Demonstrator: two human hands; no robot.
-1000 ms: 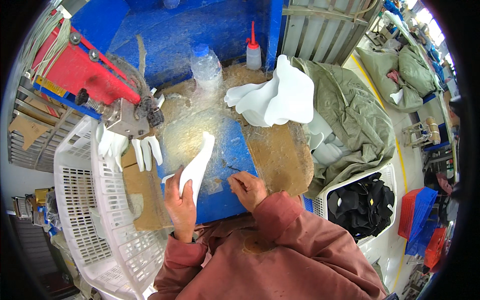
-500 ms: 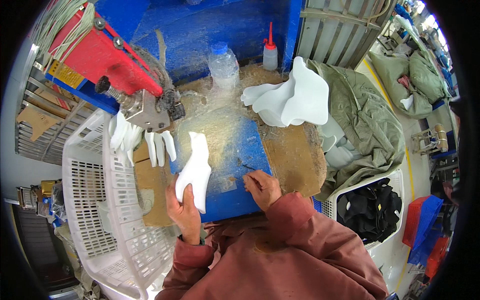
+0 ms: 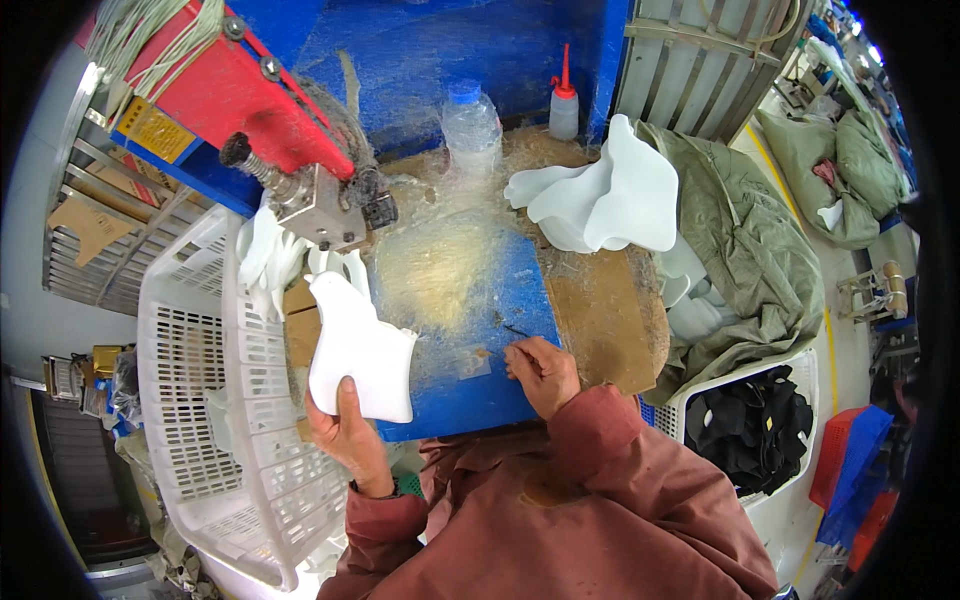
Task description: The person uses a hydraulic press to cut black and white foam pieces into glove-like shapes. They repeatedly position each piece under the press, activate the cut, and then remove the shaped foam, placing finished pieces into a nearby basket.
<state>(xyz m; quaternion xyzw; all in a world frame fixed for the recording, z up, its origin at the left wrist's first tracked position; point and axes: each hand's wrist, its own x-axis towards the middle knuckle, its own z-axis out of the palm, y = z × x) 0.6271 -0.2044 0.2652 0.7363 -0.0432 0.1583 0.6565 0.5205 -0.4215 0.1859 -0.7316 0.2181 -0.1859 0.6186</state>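
Our left hand [image 3: 352, 440] grips the white piece [image 3: 360, 350], lengthwise toward upper left; our curled right hand [image 3: 543, 378] hides its hold.

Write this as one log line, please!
left hand: holds white piece | right hand: curled at thin dark object, grip unclear | white stack beside green sack

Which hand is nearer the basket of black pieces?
Right: the right hand is left of the basket; the left hand is farther left, holding a white piece.
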